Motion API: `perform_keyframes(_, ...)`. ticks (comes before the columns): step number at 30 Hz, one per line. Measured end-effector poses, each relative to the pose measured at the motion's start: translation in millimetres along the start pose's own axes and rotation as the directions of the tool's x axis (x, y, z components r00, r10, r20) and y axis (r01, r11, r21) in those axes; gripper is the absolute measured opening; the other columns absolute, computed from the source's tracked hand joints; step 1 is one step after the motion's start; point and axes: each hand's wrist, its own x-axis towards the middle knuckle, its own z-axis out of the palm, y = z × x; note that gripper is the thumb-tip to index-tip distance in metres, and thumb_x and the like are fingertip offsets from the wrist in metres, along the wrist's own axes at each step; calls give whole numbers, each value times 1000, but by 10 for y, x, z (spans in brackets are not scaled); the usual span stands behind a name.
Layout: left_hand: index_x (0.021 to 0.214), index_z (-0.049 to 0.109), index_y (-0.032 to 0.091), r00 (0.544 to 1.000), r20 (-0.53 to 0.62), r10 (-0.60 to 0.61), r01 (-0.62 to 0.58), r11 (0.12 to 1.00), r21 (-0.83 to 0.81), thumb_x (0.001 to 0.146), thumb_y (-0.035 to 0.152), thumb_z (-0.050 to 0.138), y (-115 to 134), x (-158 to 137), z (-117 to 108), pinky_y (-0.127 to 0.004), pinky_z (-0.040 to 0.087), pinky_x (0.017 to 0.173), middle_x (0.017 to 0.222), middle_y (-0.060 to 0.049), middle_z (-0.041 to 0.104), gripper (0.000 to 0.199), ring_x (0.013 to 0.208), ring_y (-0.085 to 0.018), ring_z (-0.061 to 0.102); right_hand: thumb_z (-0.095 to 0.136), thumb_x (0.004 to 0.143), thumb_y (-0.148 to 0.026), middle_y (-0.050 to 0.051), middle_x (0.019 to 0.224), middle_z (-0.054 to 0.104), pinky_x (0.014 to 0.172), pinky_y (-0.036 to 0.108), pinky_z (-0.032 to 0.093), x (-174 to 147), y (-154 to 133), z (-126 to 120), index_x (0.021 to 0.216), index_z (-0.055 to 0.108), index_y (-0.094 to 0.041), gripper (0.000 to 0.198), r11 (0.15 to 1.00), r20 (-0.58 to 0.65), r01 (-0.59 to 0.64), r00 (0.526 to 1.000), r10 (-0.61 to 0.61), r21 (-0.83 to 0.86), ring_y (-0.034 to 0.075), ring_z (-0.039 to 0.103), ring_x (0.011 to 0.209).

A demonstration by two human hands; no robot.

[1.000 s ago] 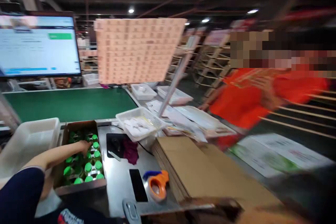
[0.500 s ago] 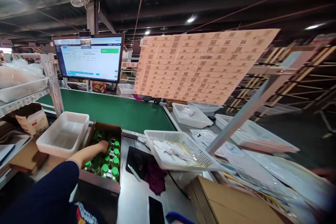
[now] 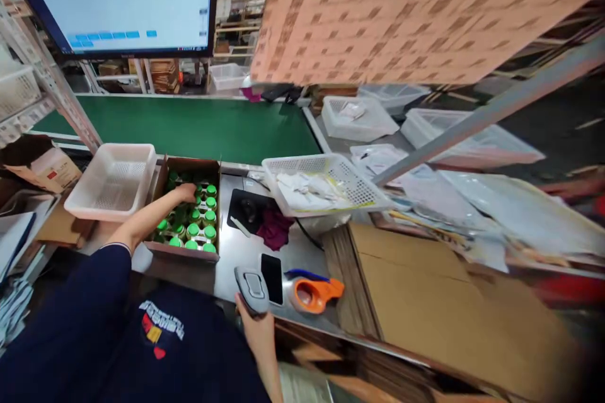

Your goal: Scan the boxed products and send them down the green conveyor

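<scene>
My left hand (image 3: 186,192) reaches into an open cardboard box (image 3: 182,252) of bottles with green caps (image 3: 209,232). Its fingers are bent and close together among the bottle tops; what they grip, if anything, is hidden. Near the front edge of the metal table, my right hand (image 3: 258,321) is closed around a grey handheld barcode scanner (image 3: 254,286), whose head points up and away from me. A black phone (image 3: 271,278) lies just right of the scanner. Beside it is an orange scanner stand (image 3: 316,295) with a blue item (image 3: 307,274) behind.
A white plastic basket (image 3: 70,204) stands left of the box. Right of it lie a black mouse pad (image 3: 236,204) and a dark red cloth (image 3: 275,230). A white tray (image 3: 363,198) holds papers. Flat cardboard (image 3: 416,283) is stacked at right; a green conveyor (image 3: 198,129) runs behind.
The view has tilted down, bringing my right hand and the scanner it holds into sight, with more of the orange stand. My left hand stays among the bottles.
</scene>
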Motion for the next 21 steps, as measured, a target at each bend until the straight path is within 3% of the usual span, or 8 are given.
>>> perform_keyframes(2,123,68,-7,999,40,0,-3,998,57,103,20,62,-64,-4,-103,-34,51,110,133,-20,72,34,118,-17,73,72,71,-68,14,92,79,88,52,65,106,-299,-29,95,69,-21,53,996,76,31,997,-25,-78,35,77,89)
perform_keyframes(5,141,64,-2,999,-8,37,-36,994,99,101,21,68,-268,-261,-255,-46,47,120,145,-27,67,46,139,-35,64,71,80,-59,12,99,77,88,47,61,481,-863,-80,103,72,-20,45,925,237,270,949,-208,-267,32,75,95)
perform_keyframes(8,151,62,11,990,-141,8,8,993,114,99,34,74,-623,-685,-220,-58,45,125,160,-28,57,58,150,-45,55,79,81,-49,12,102,75,83,40,57,1006,-1460,76,109,76,-18,42,745,416,476,862,-289,-468,32,74,97)
perform_keyframes(11,167,45,14,954,-265,-141,142,990,-18,100,38,71,-984,-990,40,-59,47,125,173,-29,41,77,155,-46,50,86,80,-42,12,94,74,74,33,51,1499,-1919,454,100,78,-13,36,538,554,550,814,-174,-639,27,73,85)
perform_keyframes(13,174,33,15,939,-264,-219,170,966,-194,103,31,63,-1114,-1062,249,-54,49,125,172,-26,45,79,154,-40,53,88,80,-36,12,91,75,74,31,48,1730,-2078,705,95,79,-10,32,477,583,551,807,-95,-685,23,72,80)
perform_keyframes(15,174,35,16,934,-250,-257,165,928,-335,105,25,54,-1138,-1058,405,-49,50,125,164,-20,58,72,148,-34,61,88,79,-32,9,87,75,74,30,47,1867,-2119,866,92,80,-9,28,467,594,546,803,-53,-696,20,71,76)
perform_keyframes(18,168,46,18,925,-239,-297,181,894,-411,104,21,51,-1088,-997,491,-47,53,122,153,-14,70,65,138,-32,69,88,78,-28,8,84,77,75,30,47,1945,-2058,918,94,82,-9,25,473,595,529,804,-12,-705,20,71,74)
perform_keyframes(21,167,50,19,926,-237,-294,162,877,-452,103,21,52,-1061,-961,492,-45,54,121,150,-13,72,64,133,-31,72,89,75,-25,9,87,79,76,31,48,1934,-2020,867,94,83,-11,24,495,556,490,831,-18,-717,21,72,76)
